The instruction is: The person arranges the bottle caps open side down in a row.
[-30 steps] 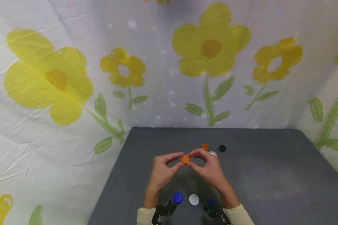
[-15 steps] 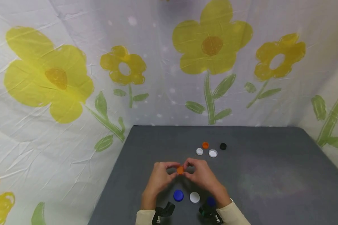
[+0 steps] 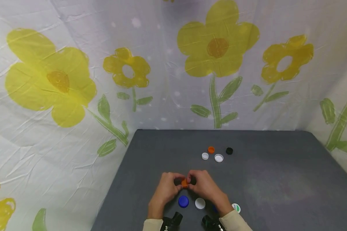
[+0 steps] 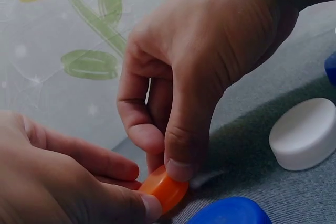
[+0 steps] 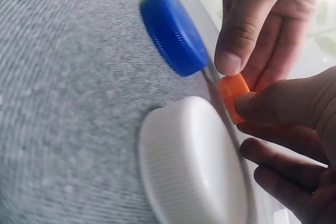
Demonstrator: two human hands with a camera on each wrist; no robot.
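On the gray desk [image 3: 271,183], a blue cap [image 3: 183,201] and a white cap [image 3: 200,203] sit close by, tops up, and look done. Just past them, the left hand [image 3: 166,185] and the right hand [image 3: 203,183] both pinch one orange cap [image 3: 184,183], not let go yet. Farther off, four more caps [image 3: 211,149] lie loose, maybe what is left.

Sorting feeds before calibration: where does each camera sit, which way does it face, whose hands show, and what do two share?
Head: worn on the head, facing forward and down; shows the table, flowered backdrop, left hand, right hand and sleeves.
Left wrist: on the left wrist, facing the orange cap pinched between both hands; both hands show, backdrop behind.
Right wrist: on the right wrist, strongly tilted picture, facing the same cap; both hands show.
Shared by the wrist views: orange cap, blue cap, white cap.
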